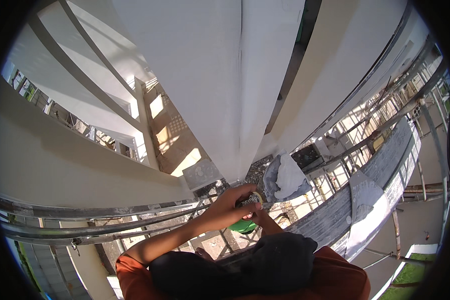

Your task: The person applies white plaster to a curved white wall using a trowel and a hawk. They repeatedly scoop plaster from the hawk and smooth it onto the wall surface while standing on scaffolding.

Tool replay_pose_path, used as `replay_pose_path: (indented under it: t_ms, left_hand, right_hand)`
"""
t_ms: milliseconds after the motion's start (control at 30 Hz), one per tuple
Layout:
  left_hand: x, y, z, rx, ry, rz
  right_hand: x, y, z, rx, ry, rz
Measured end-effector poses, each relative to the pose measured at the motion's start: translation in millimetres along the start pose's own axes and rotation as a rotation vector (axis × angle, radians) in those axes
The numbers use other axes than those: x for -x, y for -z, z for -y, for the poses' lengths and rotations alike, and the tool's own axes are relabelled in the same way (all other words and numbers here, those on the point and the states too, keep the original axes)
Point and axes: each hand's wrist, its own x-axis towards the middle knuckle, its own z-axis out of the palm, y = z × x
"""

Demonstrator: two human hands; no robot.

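My left hand [233, 200] and my right hand [260, 214] meet in front of my body. Between them is a small roll of tape [251, 199] with a dark printed face and a pale yellow rim. The left fingers curl around its left and upper side; the right fingers close on its lower right edge, partly hidden. Just beyond the hands to the right sits a grey sack or container [271, 180] with a white mass [289, 175] in it. Below the hands shows a rounded green thing [243, 226] whose kind I cannot make out.
A white wall corner [240, 100] rises straight ahead. Metal scaffold rails [110, 232] run along the left and right. A grey plank [330, 220] curves along the right, with a pale sheet [366, 202] over it. Gaps show the ground far below.
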Motion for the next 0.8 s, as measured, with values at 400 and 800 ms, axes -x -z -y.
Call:
replay_pose_path:
  t_ms: [400,800]
  left_hand:
    - [7.5,-3.7,-11.2,0.009,-0.098,-0.074]
    - [8.4,37.3,-29.4,0.121,-0.01,-0.094]
  right_hand:
    - [6.5,-48.0,13.0,0.284,0.207,-0.185]
    - [52.3,-85.1,72.5,0.479,0.51,-0.407]
